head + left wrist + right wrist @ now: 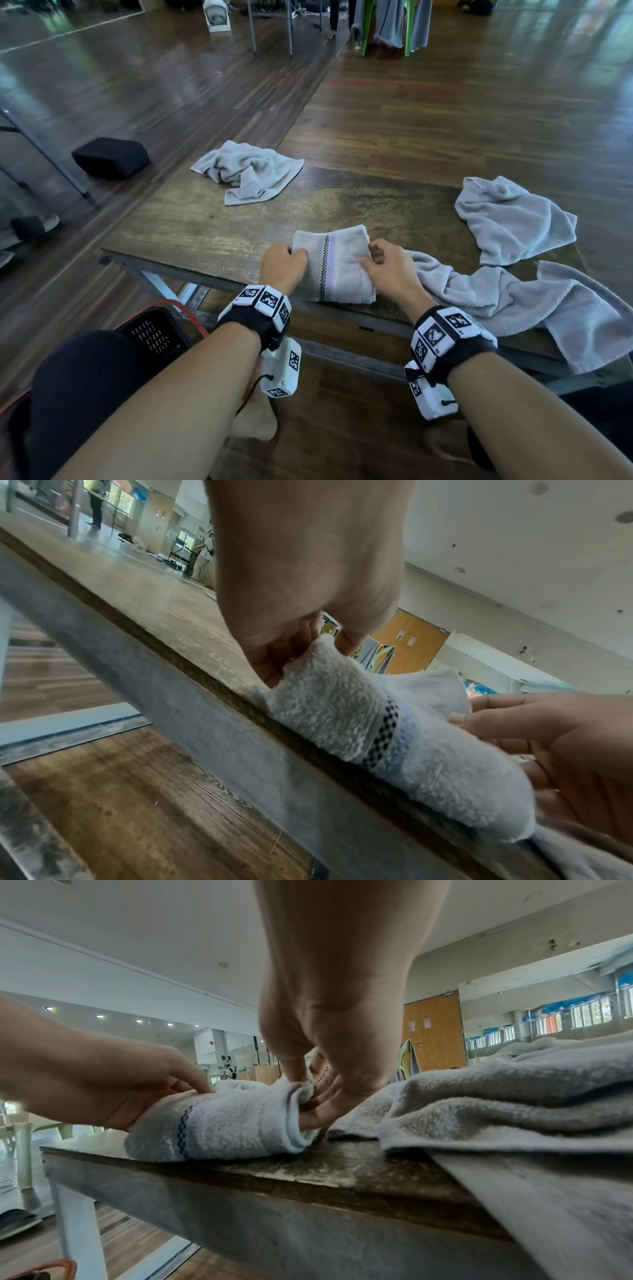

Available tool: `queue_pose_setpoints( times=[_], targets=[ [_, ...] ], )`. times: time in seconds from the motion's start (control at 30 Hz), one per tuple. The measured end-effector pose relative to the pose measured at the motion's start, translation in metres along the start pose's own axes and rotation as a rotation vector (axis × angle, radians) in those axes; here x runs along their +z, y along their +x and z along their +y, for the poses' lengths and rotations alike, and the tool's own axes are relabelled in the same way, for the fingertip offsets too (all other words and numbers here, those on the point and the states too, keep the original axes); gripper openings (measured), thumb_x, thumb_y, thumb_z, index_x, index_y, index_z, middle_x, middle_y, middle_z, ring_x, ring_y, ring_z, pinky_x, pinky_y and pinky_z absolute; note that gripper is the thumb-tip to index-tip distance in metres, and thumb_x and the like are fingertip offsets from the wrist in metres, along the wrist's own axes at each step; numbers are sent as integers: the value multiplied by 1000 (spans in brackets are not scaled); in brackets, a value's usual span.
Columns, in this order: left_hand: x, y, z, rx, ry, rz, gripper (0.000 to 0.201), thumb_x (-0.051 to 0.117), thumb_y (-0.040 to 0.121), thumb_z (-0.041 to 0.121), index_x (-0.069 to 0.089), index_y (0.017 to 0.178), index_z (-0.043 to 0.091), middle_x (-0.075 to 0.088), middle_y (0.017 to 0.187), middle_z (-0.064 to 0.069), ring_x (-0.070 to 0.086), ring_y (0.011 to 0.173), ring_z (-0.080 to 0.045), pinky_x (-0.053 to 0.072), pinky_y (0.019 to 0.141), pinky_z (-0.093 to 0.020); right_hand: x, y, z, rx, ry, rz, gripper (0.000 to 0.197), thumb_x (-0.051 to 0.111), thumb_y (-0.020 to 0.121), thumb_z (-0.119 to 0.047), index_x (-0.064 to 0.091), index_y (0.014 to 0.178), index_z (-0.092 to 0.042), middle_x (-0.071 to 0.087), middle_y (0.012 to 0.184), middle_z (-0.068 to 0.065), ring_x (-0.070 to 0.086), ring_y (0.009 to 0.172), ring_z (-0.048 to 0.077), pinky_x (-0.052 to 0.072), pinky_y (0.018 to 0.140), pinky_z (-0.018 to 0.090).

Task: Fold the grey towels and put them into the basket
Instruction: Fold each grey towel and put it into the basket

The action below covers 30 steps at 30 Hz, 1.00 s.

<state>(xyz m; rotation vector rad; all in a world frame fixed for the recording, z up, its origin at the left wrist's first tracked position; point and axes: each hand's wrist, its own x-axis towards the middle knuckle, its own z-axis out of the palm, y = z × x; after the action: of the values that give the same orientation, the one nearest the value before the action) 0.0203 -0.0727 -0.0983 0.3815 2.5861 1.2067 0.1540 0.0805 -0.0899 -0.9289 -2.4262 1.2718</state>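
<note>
A folded grey towel (337,265) with a black checked stripe lies at the front edge of the wooden table (191,219). My left hand (284,262) pinches its left edge, thumb under and fingers over, as the left wrist view shows at the towel (342,712). My right hand (383,265) pinches the towel's right edge (294,1096) between thumb and fingers. A black basket (156,334) with an orange rim stands on the floor below the table's left front corner, partly hidden by my left arm.
A crumpled grey towel (248,173) lies at the table's far left. Another (513,219) lies at the right, and a long one (507,294) sprawls over the front right edge. A black block (111,157) sits on the floor at left.
</note>
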Motion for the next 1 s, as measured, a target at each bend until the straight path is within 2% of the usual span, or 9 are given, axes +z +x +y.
queue_pose_setpoints(
  times=[0.1, 0.17, 0.27, 0.4, 0.57, 0.77, 0.9, 1.0],
  targets=[
    [5, 8, -1, 65, 45, 10, 27, 49, 94, 28, 58, 81, 6, 60, 76, -4, 55, 68, -21, 36, 56, -32, 5, 8, 1, 33, -29, 48, 16, 63, 96, -27, 62, 109, -16, 65, 87, -3, 61, 81, 12, 49, 66, 31],
    [10, 11, -4, 86, 76, 17, 25, 48, 96, 32, 60, 96, 10, 62, 88, -3, 57, 79, -23, 41, 66, -34, 7, 12, 2, 50, -42, 73, 12, 63, 97, -26, 60, 103, -16, 62, 83, -4, 56, 75, 10, 41, 59, 26],
    [18, 15, -10, 84, 178, 35, 25, 50, 98, 38, 58, 102, 15, 63, 95, -5, 59, 85, -28, 42, 72, -36, 11, 14, 5, 72, -73, 87, 16, 61, 97, -24, 61, 96, -8, 64, 80, 5, 60, 78, 22, 43, 62, 32],
    [23, 17, -11, 77, 226, 47, 23, 50, 97, 41, 56, 99, 18, 65, 98, -8, 61, 90, -33, 49, 80, -44, 17, 17, 8, 93, -103, 87, 17, 58, 99, -27, 57, 98, -11, 65, 83, 7, 62, 81, 26, 50, 70, 39],
    [26, 17, -8, 51, 295, 77, 25, 48, 99, 42, 52, 96, 18, 64, 99, -9, 59, 92, -33, 47, 79, -44, 17, 21, 8, 107, -127, 65, 17, 53, 101, -29, 55, 102, -12, 61, 87, 5, 60, 84, 26, 44, 67, 37],
    [26, 16, -4, 32, 357, 82, 28, 45, 100, 42, 52, 104, 16, 64, 101, -10, 59, 93, -32, 40, 73, -40, 20, 21, 8, 97, -126, 71, 17, 50, 102, -30, 54, 112, -17, 63, 99, 9, 60, 91, 30, 45, 70, 38],
    [25, 16, -3, 20, 372, 43, 29, 41, 102, 39, 51, 108, 12, 63, 101, -11, 58, 91, -31, 43, 75, -41, 20, 21, 6, 97, -148, 88, 18, 49, 102, -32, 52, 111, -16, 63, 99, 8, 60, 92, 30, 51, 75, 44],
    [24, 18, -4, 8, 302, 10, 30, 40, 103, 35, 51, 113, 9, 63, 104, -11, 59, 93, -30, 45, 77, -41, 21, 20, 4, 103, -184, 101, 22, 47, 101, -35, 52, 115, -18, 64, 99, 7, 60, 91, 30, 53, 76, 46]
  ],
)
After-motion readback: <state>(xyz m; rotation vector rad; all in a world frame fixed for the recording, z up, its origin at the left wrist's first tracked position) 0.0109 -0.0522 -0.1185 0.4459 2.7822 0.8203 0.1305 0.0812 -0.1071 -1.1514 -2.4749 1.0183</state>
